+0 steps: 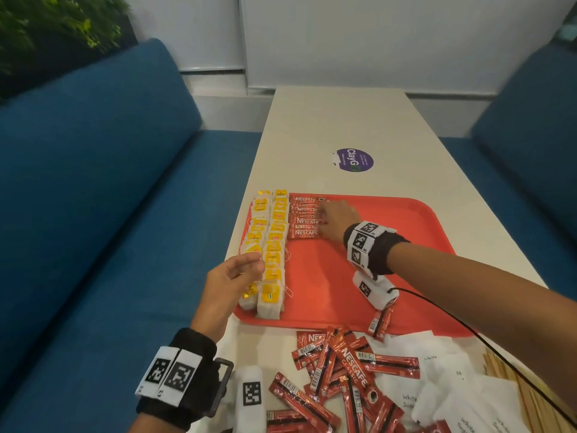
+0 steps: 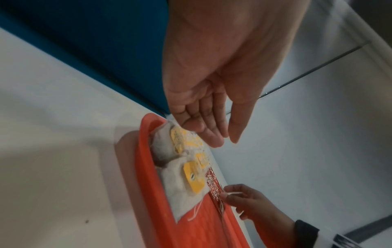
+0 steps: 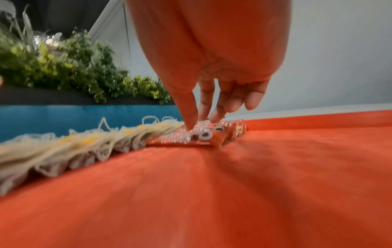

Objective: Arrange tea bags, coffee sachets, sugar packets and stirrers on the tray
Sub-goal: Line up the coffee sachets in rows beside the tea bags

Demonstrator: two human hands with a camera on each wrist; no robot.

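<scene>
Sachets of coffee lie in a short row at the far left of the red tray, just right of two rows of tea bags. They look light, thin and slick, likely to slide, so best pinched at the edges or pressed flat. The right hand rests straight fingertips on the row, gripping nothing. The left hand hovers relaxed and empty above the tea bags. More sachets lie loose on the near desk.
</scene>
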